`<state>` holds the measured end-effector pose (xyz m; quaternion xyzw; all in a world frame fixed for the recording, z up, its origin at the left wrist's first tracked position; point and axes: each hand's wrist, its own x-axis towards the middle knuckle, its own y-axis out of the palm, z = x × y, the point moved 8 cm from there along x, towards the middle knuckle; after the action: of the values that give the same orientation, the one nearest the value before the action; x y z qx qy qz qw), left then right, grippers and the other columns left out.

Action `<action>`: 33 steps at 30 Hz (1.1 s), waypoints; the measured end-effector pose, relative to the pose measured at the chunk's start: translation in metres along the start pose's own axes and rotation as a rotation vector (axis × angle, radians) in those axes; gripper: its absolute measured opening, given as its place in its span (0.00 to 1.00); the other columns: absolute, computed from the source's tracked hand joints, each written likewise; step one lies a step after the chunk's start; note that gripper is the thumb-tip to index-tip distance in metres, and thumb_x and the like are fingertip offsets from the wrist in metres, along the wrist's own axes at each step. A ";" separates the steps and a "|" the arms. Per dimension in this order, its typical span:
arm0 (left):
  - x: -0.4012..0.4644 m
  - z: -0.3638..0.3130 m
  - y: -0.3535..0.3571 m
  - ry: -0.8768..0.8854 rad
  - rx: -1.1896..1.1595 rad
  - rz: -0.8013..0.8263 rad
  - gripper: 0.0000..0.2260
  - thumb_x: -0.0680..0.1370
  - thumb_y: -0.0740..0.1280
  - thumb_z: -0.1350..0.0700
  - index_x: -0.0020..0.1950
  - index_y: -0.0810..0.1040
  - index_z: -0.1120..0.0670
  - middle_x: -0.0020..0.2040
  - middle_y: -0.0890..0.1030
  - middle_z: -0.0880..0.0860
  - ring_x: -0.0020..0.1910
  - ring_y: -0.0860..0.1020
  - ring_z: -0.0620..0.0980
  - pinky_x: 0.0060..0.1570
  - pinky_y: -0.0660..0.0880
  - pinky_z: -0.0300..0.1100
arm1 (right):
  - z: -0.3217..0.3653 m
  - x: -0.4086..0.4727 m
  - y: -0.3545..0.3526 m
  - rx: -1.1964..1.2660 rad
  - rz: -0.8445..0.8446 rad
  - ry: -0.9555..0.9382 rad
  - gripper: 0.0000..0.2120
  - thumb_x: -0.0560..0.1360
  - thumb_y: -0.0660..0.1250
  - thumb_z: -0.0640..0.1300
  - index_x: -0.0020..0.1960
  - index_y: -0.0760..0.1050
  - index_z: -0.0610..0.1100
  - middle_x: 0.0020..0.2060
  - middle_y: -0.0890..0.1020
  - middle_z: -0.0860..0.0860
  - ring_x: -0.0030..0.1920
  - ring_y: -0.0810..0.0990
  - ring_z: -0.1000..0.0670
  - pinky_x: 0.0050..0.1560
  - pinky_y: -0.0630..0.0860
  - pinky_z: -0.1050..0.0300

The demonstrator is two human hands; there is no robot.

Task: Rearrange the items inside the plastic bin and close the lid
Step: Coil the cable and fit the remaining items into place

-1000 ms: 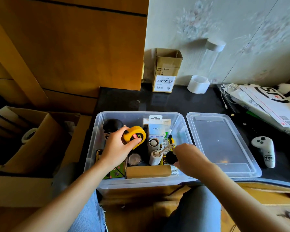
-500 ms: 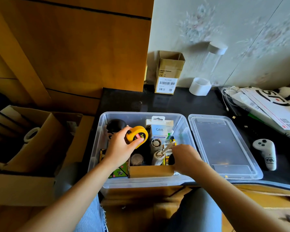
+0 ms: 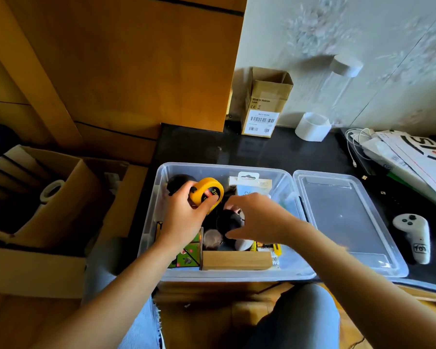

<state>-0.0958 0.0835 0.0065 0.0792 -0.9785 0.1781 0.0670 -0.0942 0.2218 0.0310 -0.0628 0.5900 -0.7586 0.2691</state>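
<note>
Inside one bin (image 3: pixel 159 197) — two hands.

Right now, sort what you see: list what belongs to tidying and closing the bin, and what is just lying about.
Job:
- clear plastic bin
- clear plastic lid, off, beside the bin
- yellow round tape measure, held in left hand
- right hand, fingers spread over the contents

Lying about:
- white game controller
- small brown cardboard box
- white tape roll

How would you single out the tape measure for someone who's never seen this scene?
Find the clear plastic bin on the dark tabletop, lid lying beside it. Over its back-left area, the left hand grips the tape measure: the only round yellow item, with a black-and-red face.
</note>
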 end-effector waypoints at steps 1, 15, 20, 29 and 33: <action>0.000 0.000 0.000 -0.007 0.001 -0.007 0.12 0.73 0.72 0.52 0.54 0.77 0.54 0.46 0.82 0.51 0.45 0.80 0.47 0.45 0.77 0.39 | 0.004 0.008 0.008 -0.076 0.036 -0.014 0.23 0.69 0.71 0.55 0.61 0.73 0.48 0.51 0.81 0.50 0.46 0.78 0.49 0.40 0.73 0.60; 0.003 0.004 0.001 -0.037 -0.007 -0.004 0.14 0.74 0.71 0.51 0.57 0.77 0.55 0.48 0.81 0.51 0.46 0.79 0.45 0.43 0.75 0.29 | 0.021 0.037 0.076 -0.196 0.366 -0.090 0.12 0.75 0.66 0.45 0.55 0.75 0.39 0.47 0.80 0.44 0.46 0.79 0.44 0.43 0.76 0.53; 0.002 0.000 0.001 -0.032 -0.001 0.004 0.13 0.74 0.71 0.51 0.55 0.76 0.53 0.46 0.80 0.49 0.44 0.78 0.40 0.40 0.73 0.24 | 0.019 0.038 0.079 -0.242 0.406 -0.080 0.11 0.75 0.65 0.46 0.54 0.77 0.40 0.43 0.81 0.45 0.42 0.78 0.45 0.33 0.71 0.58; 0.002 0.001 0.001 -0.023 0.019 0.006 0.14 0.74 0.71 0.51 0.56 0.75 0.53 0.47 0.79 0.48 0.43 0.77 0.41 0.39 0.72 0.22 | 0.009 0.030 0.072 -0.150 0.481 0.061 0.18 0.73 0.66 0.51 0.27 0.66 0.50 0.24 0.73 0.52 0.26 0.74 0.52 0.27 0.67 0.65; 0.002 0.000 0.001 -0.018 0.011 0.006 0.11 0.74 0.71 0.50 0.53 0.73 0.48 0.45 0.78 0.46 0.42 0.76 0.37 0.38 0.72 0.23 | -0.001 0.031 0.078 -0.090 0.554 0.202 0.18 0.72 0.65 0.55 0.30 0.71 0.44 0.27 0.78 0.50 0.28 0.79 0.50 0.33 0.75 0.63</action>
<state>-0.0975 0.0841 0.0066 0.0782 -0.9783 0.1830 0.0573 -0.0946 0.1952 -0.0484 0.1643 0.6414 -0.6320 0.4028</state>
